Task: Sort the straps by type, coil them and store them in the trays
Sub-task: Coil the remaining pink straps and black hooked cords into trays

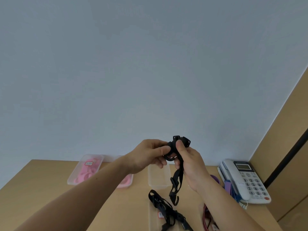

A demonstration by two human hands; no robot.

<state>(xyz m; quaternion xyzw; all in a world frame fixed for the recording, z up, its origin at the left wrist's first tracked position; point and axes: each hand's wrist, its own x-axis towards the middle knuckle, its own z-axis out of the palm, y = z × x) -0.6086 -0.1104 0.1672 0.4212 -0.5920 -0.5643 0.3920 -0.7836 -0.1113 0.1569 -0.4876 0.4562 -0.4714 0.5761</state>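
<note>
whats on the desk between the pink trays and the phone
Head view: a clear tray, seemingly empty, then a purple strap beside the phone.

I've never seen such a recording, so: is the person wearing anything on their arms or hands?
No. The left hand and right hand are bare: no gloves, rings or watch show. Both forearms are bare too, with no sleeve in view. A small mole marks the left forearm.

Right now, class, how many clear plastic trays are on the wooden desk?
4 clear plastic trays: one far left with pink straps, one behind the left forearm, one empty at centre, one nearest, under black straps. Arms may hide more.
</note>
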